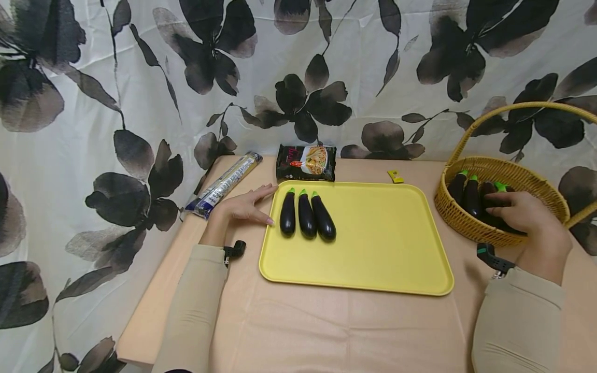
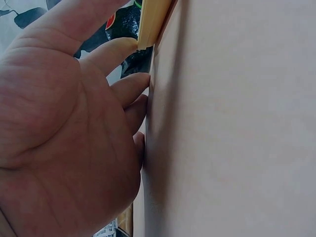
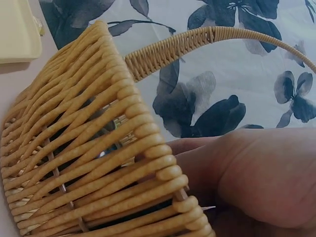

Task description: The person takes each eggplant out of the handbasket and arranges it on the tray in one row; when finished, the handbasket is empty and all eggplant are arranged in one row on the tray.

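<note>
Three eggplants point(image 1: 307, 215) lie side by side, green tips away from me, at the left end of the yellow tray point(image 1: 382, 238). My left hand point(image 1: 242, 207) rests at the tray's left edge with its fingers spread and straight. In the left wrist view the fingertips point(image 2: 129, 43) come right up to the tray's rim point(image 2: 150, 24). My right hand point(image 1: 529, 215) reaches into the wicker basket point(image 1: 503, 238), its fingers over the eggplants point(image 1: 472, 197) inside. The basket wall point(image 3: 98, 148) hides those fingers in the right wrist view; I cannot tell whether they grip an eggplant.
Behind the tray sits a black food packet point(image 1: 306, 163), and a long silver-and-blue packet point(image 1: 226, 184) lies to its left. A small yellow item point(image 1: 395, 176) is near the tray's far right corner. The basket's tall handle point(image 1: 466, 135) arches over it. A floral cloth point(image 1: 373, 77) hangs behind.
</note>
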Tool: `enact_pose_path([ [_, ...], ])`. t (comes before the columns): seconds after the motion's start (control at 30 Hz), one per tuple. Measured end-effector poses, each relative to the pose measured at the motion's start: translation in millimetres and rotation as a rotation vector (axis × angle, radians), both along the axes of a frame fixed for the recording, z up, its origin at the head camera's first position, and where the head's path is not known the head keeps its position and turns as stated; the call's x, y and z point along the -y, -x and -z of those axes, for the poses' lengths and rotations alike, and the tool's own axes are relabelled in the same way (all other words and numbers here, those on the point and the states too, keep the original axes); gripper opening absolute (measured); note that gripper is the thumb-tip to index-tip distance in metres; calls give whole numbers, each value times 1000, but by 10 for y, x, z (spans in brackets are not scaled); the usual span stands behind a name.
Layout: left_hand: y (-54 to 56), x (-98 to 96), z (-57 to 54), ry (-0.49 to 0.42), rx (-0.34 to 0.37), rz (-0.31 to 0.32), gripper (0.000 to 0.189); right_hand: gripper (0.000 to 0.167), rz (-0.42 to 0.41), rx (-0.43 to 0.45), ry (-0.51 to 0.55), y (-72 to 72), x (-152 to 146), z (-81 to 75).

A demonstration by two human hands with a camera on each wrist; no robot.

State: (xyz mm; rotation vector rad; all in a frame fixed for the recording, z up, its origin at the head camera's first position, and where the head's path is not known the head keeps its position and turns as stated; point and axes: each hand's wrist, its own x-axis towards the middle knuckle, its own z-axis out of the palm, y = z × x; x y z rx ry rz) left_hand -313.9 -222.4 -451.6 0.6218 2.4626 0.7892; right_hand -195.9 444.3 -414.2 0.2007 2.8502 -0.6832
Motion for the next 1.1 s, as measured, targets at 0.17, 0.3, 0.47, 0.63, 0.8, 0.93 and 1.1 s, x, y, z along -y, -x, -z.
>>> enact_pose_path([
  [0.17,10,-2,6,-2,-4,7,118,51,-32,-40,12,-6,-43,22],
  [0.3,10,-4,1,-5,-4,6,118,58,10,-87,65,-34,-72,39],
  [0.47,-1,-5,-2,-7,2,0,118,62,103,-114,164,-56,-69,64],
  [0.63,-5,-9,0,-7,5,-7,118,63,119,-113,231,-65,-70,65],
  [0.8,-5,-12,8,-2,0,-6,117,63,112,-117,265,-65,-102,67],
  [0.93,-7,-9,12,5,-11,1,117,65,125,-114,272,-63,-131,87],
  [1.1,-7,-7,21,8,-17,4,117,70,157,-95,283,-76,-146,105],
])
